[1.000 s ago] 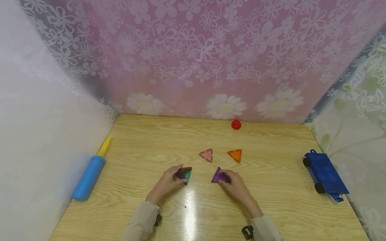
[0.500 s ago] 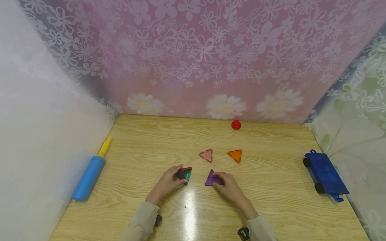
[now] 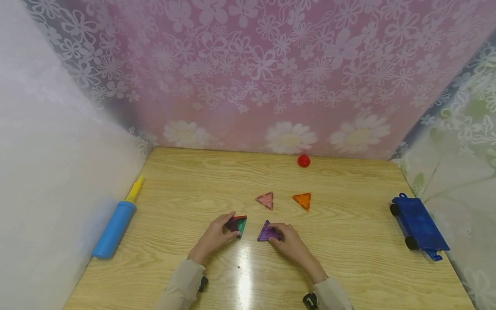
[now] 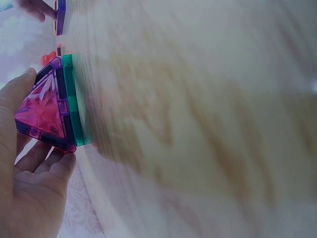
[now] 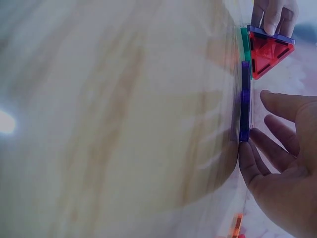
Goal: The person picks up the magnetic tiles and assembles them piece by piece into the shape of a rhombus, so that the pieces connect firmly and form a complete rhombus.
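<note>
My left hand (image 3: 213, 239) grips a small cluster of translucent triangular magnetic tiles on the wooden table. A green tile (image 4: 72, 101) lies flat at its base. A purple tile (image 4: 42, 106) stands tilted up along one edge of it, and a red tile (image 5: 270, 52) rises along another edge. The right hand (image 3: 291, 244) holds a separate purple triangular tile (image 3: 265, 232) flat on the table, fingers and thumb at its right side. In the head view a narrow gap of table shows between that tile and the cluster.
Behind the hands lie a pink triangle tile (image 3: 266, 200) and an orange one (image 3: 303, 200). A red rounded piece (image 3: 304, 161) sits near the back edge. A blue pump (image 3: 116, 228) lies left, a blue wheeled toy base (image 3: 418, 224) right.
The right hand has slid the flat purple tile leftward and slightly nearer, closer to the cluster. My left hand and its tiles have stayed in place.
</note>
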Motion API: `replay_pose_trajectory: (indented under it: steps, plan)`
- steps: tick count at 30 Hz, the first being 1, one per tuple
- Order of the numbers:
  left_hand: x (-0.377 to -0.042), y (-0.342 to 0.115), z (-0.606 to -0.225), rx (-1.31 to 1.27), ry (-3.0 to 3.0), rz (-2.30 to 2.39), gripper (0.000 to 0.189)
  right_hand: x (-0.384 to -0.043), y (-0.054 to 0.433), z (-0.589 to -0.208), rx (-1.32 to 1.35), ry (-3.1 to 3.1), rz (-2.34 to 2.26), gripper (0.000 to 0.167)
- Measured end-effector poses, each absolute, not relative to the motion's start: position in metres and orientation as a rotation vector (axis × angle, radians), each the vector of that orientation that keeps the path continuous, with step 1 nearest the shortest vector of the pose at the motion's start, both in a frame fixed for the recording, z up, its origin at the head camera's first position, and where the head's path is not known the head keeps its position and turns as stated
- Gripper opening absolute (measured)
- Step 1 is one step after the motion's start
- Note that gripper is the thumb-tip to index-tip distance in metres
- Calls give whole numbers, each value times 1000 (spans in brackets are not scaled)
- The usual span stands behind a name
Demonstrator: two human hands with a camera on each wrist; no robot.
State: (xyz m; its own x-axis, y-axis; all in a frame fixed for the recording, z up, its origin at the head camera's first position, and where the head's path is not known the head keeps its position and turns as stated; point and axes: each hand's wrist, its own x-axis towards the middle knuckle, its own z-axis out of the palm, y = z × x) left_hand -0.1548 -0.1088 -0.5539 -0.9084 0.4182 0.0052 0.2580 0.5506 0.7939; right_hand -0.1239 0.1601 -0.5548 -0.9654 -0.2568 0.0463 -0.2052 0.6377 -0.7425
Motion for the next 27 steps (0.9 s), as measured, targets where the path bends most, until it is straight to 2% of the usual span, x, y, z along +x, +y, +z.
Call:
replay_pose_trajectory:
  steps: [7,17,21,27]
  plan:
    - [-155,-109,-554,591,2612,1300,68,-128,163,-551,-390,2799,-1298,33]
    - [-148,-106,-543,599,2600,1302,59,-140,175,-552,-353,2820,-1302,37]
    - [-147,-101,-534,715,2659,1283,54,-145,177,-554,-362,2807,-1315,37]
    - [-144,-87,-520,1036,2762,1279,47,-154,177,-559,-413,2821,-1311,37]
